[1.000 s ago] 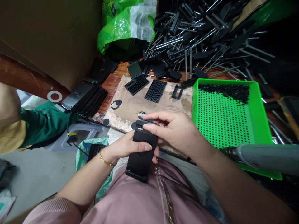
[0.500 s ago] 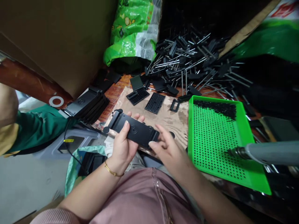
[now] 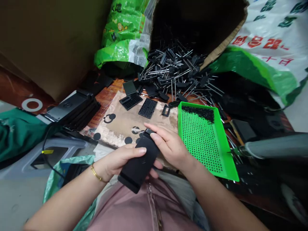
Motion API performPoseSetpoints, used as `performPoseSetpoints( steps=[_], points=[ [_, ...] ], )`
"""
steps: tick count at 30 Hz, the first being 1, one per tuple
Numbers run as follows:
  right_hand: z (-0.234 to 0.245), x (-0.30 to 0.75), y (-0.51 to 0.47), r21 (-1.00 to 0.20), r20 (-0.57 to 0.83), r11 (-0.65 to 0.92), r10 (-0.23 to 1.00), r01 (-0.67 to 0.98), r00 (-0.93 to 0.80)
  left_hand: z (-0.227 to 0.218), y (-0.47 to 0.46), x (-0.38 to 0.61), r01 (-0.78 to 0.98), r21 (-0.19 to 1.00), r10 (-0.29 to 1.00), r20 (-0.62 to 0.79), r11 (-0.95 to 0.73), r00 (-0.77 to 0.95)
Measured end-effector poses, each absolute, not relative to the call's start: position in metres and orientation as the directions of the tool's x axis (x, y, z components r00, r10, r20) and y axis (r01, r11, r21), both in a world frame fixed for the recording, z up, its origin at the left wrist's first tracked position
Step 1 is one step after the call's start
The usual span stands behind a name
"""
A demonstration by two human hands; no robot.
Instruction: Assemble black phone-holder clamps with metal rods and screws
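Note:
My left hand [image 3: 119, 161], with a gold bangle [image 3: 96, 173] at its wrist, grips a flat black plastic plate [image 3: 139, 164] around its middle. My right hand [image 3: 169, 146] presses its fingers on the plate's upper end, where a small black piece is partly hidden. The plate stands tilted, its lower end pointing toward my body. Beyond the hands lies a brown paper sheet [image 3: 117, 128] bearing two black grilles [image 3: 147, 108], a small black frame [image 3: 166, 110] and several black discs.
A green perforated tray [image 3: 180, 123] holds small black parts at its far end. Behind it lies a heap of black parts with metal pins [image 3: 173, 72]. Stacked black plates [image 3: 72, 109] sit left, beside a green sleeve [image 3: 16, 134]. A grey cylindrical tool [image 3: 276, 145] reaches in from the right.
The plate has swung from lying crosswise in my left hand to standing lengthwise, and my right hand has closed onto its upper end. The view has moved, showing more of the surroundings.

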State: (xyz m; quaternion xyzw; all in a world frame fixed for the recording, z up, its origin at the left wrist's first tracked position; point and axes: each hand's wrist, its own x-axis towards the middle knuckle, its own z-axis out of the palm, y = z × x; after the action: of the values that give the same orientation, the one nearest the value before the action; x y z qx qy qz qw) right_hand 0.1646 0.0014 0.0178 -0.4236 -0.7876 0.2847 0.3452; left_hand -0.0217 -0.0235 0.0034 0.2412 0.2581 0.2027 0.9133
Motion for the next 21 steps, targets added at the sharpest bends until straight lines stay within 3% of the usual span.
performPoseSetpoints(
  steps=[8, 15, 21],
  points=[
    [0.029, 0.17, 0.001, -0.643, 0.368, 0.548, 0.834, 0.535, -0.412, -0.002, -0.034, -0.023, -0.133, 0.69, 0.522, -0.392, 0.711, 0.757],
    [0.032, 0.162, 0.0, -0.663, 0.39, 0.604, 0.783, 0.442, -0.484, -0.005, -0.03, -0.032, -0.11, 0.781, 0.557, -0.331, 0.615, 0.762],
    [0.032, 0.162, 0.003, -0.726, 0.331, 0.534, 0.824, 0.434, -0.46, -0.003, -0.029, -0.03, -0.097, 0.802, 0.587, -0.343, 0.59, 0.733]
  ],
)
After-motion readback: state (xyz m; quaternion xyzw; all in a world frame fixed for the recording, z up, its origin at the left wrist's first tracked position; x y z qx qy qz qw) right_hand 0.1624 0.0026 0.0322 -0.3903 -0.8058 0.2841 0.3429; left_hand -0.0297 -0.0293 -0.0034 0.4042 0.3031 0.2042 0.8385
